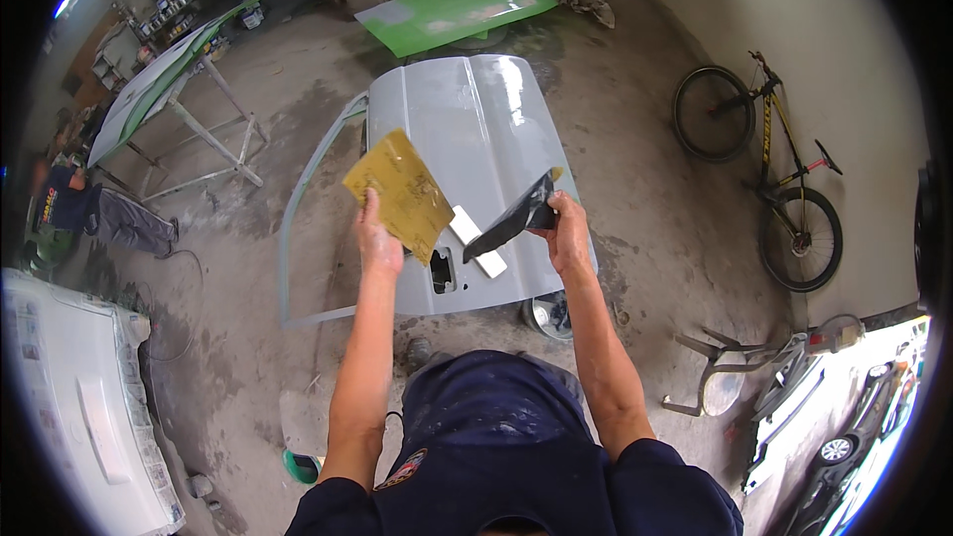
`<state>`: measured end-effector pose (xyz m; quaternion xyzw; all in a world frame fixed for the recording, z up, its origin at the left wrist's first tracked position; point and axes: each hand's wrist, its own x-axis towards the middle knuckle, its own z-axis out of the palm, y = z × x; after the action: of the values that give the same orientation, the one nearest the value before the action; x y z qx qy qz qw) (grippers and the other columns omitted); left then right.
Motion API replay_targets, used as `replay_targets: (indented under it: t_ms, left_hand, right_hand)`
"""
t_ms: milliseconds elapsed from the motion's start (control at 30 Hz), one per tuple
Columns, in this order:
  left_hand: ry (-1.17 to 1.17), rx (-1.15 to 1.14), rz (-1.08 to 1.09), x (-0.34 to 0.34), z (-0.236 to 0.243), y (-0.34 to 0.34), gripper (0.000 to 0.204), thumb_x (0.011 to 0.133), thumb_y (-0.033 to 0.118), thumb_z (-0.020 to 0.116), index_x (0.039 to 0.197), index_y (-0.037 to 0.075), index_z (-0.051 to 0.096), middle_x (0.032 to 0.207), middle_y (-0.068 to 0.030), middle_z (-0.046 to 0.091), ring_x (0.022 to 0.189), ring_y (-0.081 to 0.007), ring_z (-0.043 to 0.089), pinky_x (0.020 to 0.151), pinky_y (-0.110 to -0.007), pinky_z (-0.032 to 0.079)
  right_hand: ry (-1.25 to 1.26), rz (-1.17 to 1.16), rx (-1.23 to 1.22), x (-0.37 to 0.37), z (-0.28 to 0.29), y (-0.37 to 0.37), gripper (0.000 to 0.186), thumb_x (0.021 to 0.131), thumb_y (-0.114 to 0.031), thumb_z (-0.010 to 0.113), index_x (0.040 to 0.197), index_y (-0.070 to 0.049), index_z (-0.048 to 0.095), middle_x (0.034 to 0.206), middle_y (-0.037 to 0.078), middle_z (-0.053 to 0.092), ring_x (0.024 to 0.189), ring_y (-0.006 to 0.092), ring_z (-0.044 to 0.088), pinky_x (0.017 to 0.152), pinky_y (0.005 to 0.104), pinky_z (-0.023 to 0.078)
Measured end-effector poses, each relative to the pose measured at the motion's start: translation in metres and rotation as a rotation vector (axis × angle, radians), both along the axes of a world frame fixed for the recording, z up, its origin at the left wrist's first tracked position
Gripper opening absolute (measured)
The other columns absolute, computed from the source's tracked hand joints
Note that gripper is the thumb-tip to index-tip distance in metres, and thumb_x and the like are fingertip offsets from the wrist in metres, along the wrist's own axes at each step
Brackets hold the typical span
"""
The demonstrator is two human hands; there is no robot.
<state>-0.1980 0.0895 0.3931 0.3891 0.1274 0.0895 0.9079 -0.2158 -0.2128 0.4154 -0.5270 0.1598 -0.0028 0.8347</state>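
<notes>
My left hand (378,244) is closed on a sheet of sandpaper (405,197), its yellow-brown printed back facing up. In my right hand (569,234) is a dark sheet of sandpaper (515,219), bent, with a bit of yellow at its upper corner. Both sheets are held up and apart above a grey-primed car door (427,94). On the door, between the two sheets, lies a white oblong block (489,261), partly covered by them. A dark handle opening (443,271) shows near the door's lower left.
Beyond the door is a green panel (462,10); another panel rests on a metal stand (204,124) at left, near a person (119,218). A bicycle (776,159) leans on the right wall. A metal bowl (547,318) sits under the door's near edge. A white masked car part (84,407) is at lower left.
</notes>
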Motion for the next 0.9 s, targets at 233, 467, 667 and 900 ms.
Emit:
replay_targets:
  t_ms: [233, 467, 667, 900]
  left_hand:
    - [-0.059, 0.322, -0.171, -0.017, -0.002, -0.072, 0.053, 0.115, 0.040, 0.061, 0.146, -0.002, 0.062, 0.139, -0.0090, 0.068, 0.128, -0.0173, 0.062, 0.112, -0.033, 0.048]
    - [-0.059, 0.509, -0.306, -0.032, 0.016, -0.097, 0.062, 0.116, 0.042, 0.056, 0.157, -0.006, 0.054, 0.150, -0.0103, 0.063, 0.138, -0.0177, 0.055, 0.122, -0.034, 0.039]
    - [-0.117, 0.533, -0.263, -0.038, 0.011, -0.096, 0.061, 0.117, 0.040, 0.055, 0.156, -0.007, 0.053, 0.149, -0.0117, 0.064, 0.138, -0.0190, 0.056, 0.121, -0.034, 0.039]
    - [-0.043, 0.371, -0.267, -0.032, -0.006, -0.083, 0.061, 0.117, 0.040, 0.055, 0.155, -0.007, 0.055, 0.148, -0.0119, 0.065, 0.138, -0.0195, 0.057, 0.121, -0.032, 0.039]
  right_hand:
    - [-0.047, 0.131, -0.267, 0.004, 0.025, 0.056, 0.024, 0.103, -0.023, 0.062, 0.103, 0.001, 0.068, 0.087, 0.006, 0.066, 0.076, 0.0172, 0.069, 0.066, 0.0369, 0.067]
    - [-0.141, 0.123, -0.600, 0.002, 0.036, 0.077, 0.034, 0.107, -0.027, 0.063, 0.113, 0.006, 0.069, 0.086, 0.014, 0.072, 0.075, 0.0180, 0.072, 0.067, 0.0359, 0.066]
    - [-0.209, 0.034, -0.695, -0.001, 0.033, 0.075, 0.032, 0.106, -0.028, 0.064, 0.110, 0.003, 0.071, 0.076, 0.007, 0.065, 0.065, 0.0133, 0.060, 0.060, 0.0341, 0.056]
    - [-0.114, -0.018, -0.662, -0.012, 0.026, 0.073, 0.031, 0.107, -0.029, 0.064, 0.103, 0.002, 0.069, 0.071, 0.009, 0.065, 0.064, 0.0169, 0.060, 0.063, 0.0380, 0.053]
